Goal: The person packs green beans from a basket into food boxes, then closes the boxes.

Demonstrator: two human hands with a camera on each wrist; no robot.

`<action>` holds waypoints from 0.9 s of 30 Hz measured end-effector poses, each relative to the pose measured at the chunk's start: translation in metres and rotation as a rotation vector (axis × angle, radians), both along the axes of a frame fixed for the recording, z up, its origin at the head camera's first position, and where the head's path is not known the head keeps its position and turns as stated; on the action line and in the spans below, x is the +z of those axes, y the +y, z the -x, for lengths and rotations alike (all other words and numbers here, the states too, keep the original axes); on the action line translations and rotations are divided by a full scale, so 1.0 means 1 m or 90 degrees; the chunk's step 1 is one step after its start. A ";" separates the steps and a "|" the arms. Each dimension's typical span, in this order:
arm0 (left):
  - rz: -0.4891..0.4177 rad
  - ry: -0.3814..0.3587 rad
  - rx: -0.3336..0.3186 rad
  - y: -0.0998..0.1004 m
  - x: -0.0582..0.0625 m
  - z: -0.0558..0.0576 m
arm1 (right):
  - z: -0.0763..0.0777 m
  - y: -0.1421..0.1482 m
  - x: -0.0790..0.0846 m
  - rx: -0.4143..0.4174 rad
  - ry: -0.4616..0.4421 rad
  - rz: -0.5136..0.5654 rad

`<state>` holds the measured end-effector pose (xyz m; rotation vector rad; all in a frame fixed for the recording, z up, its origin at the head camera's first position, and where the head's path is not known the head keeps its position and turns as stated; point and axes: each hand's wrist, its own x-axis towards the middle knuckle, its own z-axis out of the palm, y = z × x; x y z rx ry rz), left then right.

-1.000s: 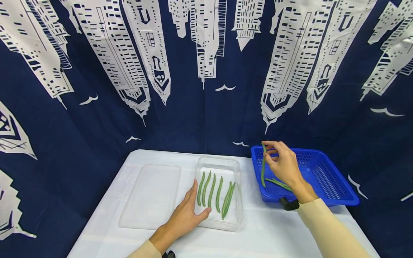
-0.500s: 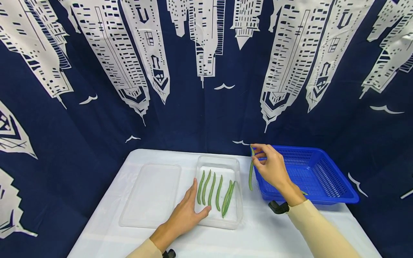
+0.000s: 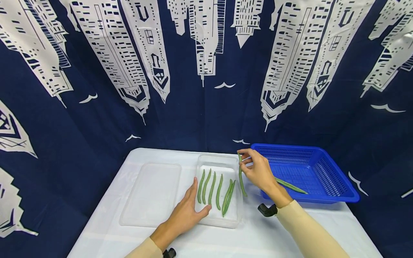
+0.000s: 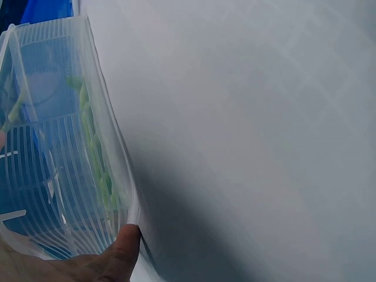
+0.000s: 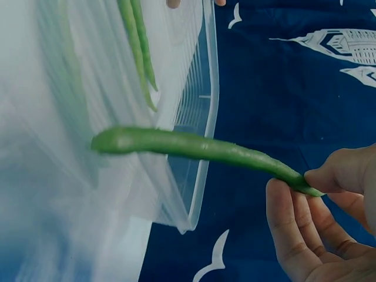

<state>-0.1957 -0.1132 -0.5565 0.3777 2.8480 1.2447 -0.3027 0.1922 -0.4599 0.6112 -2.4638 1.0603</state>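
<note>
Between the thumb and fingertips of my right hand [image 3: 257, 172] a green bean [image 5: 194, 145] is pinched by one end. In the head view that bean hangs down just past the right rim of a clear plastic box [image 3: 222, 225]. Inside the box several green beans [image 3: 212, 188] lie side by side, two of them close together at the right. My left hand [image 3: 184, 215] rests against the box's near left corner with its fingers straight. In the left wrist view its thumb [image 4: 126, 249] touches the box's rim.
To the right stands a blue plastic basket [image 3: 322, 168] with green beans [image 3: 292, 185] inside, partly hidden by my right forearm. A flat translucent lid [image 3: 151, 197] lies left of the box on the white table [image 3: 106, 229]. A dark blue printed curtain [image 3: 200, 118] hangs behind.
My right hand has carried the green bean left, from over the basket to the box's right side. My left hand and the box have stayed in place.
</note>
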 end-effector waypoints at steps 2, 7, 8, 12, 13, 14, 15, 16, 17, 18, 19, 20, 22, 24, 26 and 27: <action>-0.003 -0.003 0.000 0.000 0.001 0.000 | 0.000 -0.003 0.001 0.001 0.002 -0.001; -0.006 -0.010 0.003 0.001 0.002 -0.001 | 0.000 -0.008 0.008 -0.004 0.004 0.022; -0.005 -0.010 0.004 0.001 0.002 -0.001 | 0.000 -0.009 0.009 -0.003 0.000 0.026; -0.002 -0.011 0.009 0.001 0.002 -0.001 | 0.000 -0.015 0.009 0.006 -0.018 0.036; -0.001 -0.011 0.009 0.001 0.002 -0.001 | 0.000 -0.017 0.007 0.010 -0.021 0.034; 0.000 -0.012 0.009 0.000 0.002 -0.001 | 0.000 -0.019 0.005 0.014 -0.025 0.033; 0.000 -0.012 0.008 0.000 0.002 -0.001 | 0.001 -0.020 0.003 0.016 -0.027 0.030; 0.000 -0.013 0.008 0.000 0.002 -0.001 | 0.001 -0.022 0.000 0.020 -0.029 0.027; 0.000 -0.014 0.007 0.000 0.003 -0.001 | 0.000 -0.024 -0.002 0.024 -0.032 0.023; 0.000 -0.015 0.007 0.000 0.003 -0.001 | 0.000 -0.025 -0.004 0.027 -0.037 0.019; 0.001 -0.016 0.007 0.000 0.003 -0.001 | 0.000 -0.027 -0.007 0.031 -0.043 0.015; 0.001 -0.016 0.007 0.000 0.003 -0.001 | 0.000 -0.029 -0.009 0.034 -0.054 0.011; 0.001 -0.017 0.009 0.000 0.003 -0.001 | 0.000 -0.033 -0.012 0.043 -0.077 0.008; 0.001 -0.017 0.010 0.000 0.004 -0.001 | 0.000 -0.036 -0.014 0.050 -0.107 0.008; -0.001 -0.018 0.010 0.000 0.004 -0.001 | -0.001 -0.039 -0.017 0.057 -0.137 0.010; -0.001 -0.017 0.009 0.000 0.003 -0.001 | -0.001 -0.040 -0.018 0.059 -0.151 0.011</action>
